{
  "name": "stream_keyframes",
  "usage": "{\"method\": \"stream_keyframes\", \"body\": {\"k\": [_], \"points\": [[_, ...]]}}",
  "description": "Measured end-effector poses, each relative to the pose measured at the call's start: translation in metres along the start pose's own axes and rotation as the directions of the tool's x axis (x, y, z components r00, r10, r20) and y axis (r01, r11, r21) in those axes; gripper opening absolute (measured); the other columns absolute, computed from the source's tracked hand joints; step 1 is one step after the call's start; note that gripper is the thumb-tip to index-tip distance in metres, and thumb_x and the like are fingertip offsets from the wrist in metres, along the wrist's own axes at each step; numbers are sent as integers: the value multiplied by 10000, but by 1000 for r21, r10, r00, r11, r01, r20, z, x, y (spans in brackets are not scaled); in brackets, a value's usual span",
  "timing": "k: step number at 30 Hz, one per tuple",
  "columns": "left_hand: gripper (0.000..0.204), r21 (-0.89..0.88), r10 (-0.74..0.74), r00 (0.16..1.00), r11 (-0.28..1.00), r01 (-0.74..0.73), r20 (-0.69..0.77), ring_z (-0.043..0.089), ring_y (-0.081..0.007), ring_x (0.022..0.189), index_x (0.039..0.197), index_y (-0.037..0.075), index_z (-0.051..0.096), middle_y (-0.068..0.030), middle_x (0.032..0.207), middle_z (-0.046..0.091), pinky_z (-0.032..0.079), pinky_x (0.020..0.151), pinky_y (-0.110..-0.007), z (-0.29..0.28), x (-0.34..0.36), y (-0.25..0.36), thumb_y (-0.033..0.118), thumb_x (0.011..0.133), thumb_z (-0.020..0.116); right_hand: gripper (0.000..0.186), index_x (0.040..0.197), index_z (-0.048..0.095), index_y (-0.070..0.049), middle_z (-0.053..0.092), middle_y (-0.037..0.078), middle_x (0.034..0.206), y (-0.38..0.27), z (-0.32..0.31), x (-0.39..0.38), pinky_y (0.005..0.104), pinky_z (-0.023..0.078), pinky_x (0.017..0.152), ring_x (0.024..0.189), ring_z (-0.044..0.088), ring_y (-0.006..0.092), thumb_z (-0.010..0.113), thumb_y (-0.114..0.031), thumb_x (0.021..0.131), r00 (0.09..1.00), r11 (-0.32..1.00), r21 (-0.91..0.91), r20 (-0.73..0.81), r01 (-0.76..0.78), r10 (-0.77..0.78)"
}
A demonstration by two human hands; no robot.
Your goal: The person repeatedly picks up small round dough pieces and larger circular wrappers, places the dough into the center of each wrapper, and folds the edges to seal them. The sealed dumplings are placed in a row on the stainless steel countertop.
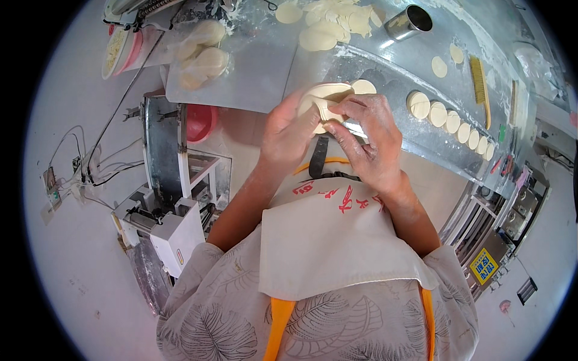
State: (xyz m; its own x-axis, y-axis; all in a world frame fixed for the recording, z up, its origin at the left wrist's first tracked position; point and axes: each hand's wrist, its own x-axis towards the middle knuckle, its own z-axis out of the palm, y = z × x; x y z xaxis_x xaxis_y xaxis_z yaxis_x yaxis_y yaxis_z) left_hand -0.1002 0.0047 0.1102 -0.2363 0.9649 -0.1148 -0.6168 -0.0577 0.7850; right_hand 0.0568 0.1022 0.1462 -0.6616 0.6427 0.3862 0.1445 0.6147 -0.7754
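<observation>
Floury dough wrappers point(326, 91), pale and round, are held up between my hands in front of my apron, at the table's near edge. My left hand point(284, 133) is closed round their left side, slightly blurred. On the other side, my right hand point(374, 137) pinches the near edge with thumb and fingers, where the dough folds. How many wrappers I hold, I cannot tell. Just beyond my right fingers stands a round stack of wrappers point(363, 86). To its right, a row of several similar stacks point(418, 105) runs along the metal table point(259, 84).
Loose dough sheets point(349, 21) lie at the back, beside a steel cup point(404, 25). A yellow-bristled brush point(478, 81) rests at the right. Dough lumps point(208, 63) sit under plastic at the left. Below the table are a pink basin point(201, 122) and a white-and-grey machine point(180, 237).
</observation>
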Motion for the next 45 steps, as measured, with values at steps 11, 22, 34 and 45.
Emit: {"method": "stream_keyframes", "body": {"k": [11, 22, 34, 45], "points": [[436, 59, -16, 999, 998, 19, -45, 660, -206, 1252, 1503, -100, 538, -155, 1376, 670, 529, 1091, -370, 13, 0, 6, 91, 1121, 451, 353, 1144, 713, -60, 717, 113, 1111, 2, -2, 5, 413, 541, 841, 967, 630, 326, 867, -8, 831, 1000, 1000, -18, 3, 2, -2], [485, -146, -156, 986, 976, 163, 54, 606, -271, 1389, 1564, -74, 472, -180, 1531, 599, 462, 1203, -440, -17, -7, -5, 101, 1116, 540, 294, 1191, 732, -59, 742, 125, 1080, 12, -7, 3, 391, 579, 739, 848, 701, 306, 778, -9, 905, 977, 982, 83, 145, -171, 158], [573, 520, -59, 666, 678, -520, 743, 528, -404, 1453, 1569, -35, 495, -245, 1557, 550, 420, 1218, -500, 6, 71, -63, 283, 1093, 523, 443, 1225, 610, -7, 606, 176, 1134, 19, -27, -65, 484, 587, 803, 1002, 666, 394, 769, -149, 836, 852, 834, -303, -412, -461, 322], [488, 569, -625, 110, 760, 315, 773, 564, -247, 1377, 1576, 4, 457, -125, 1507, 562, 451, 1168, -418, 53, 27, -113, 237, 1148, 425, 353, 1083, 558, 1, 611, 176, 1005, -82, 30, -164, 515, 537, 748, 916, 671, 421, 779, -143, 849, 244, 536, -2, -892, -844, 381]]}}
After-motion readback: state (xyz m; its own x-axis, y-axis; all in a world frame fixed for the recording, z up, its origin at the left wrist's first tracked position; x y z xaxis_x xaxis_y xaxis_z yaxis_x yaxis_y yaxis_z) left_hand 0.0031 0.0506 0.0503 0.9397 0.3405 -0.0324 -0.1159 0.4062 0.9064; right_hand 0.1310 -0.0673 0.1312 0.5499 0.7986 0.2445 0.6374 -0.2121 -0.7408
